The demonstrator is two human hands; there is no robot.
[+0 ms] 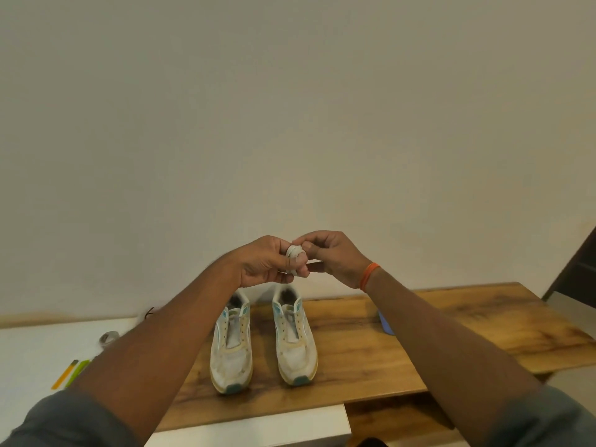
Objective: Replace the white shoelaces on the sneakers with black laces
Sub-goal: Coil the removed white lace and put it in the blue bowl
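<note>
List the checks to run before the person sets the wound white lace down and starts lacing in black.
1. White lace bundle wound up: ok, left hand and right hand both grip it.
2. Left sneaker unlaced: ok, eyelets bare.
3. Right sneaker unlaced: ok.
4. Both sneakers upright on the wooden board: ok.
5. Black laces located: cannot tell; a dark cord is mostly hidden.

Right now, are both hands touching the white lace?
Touching. The head view shows the left hand and right hand both pinching the bundled white shoelace above the sneakers.
</note>
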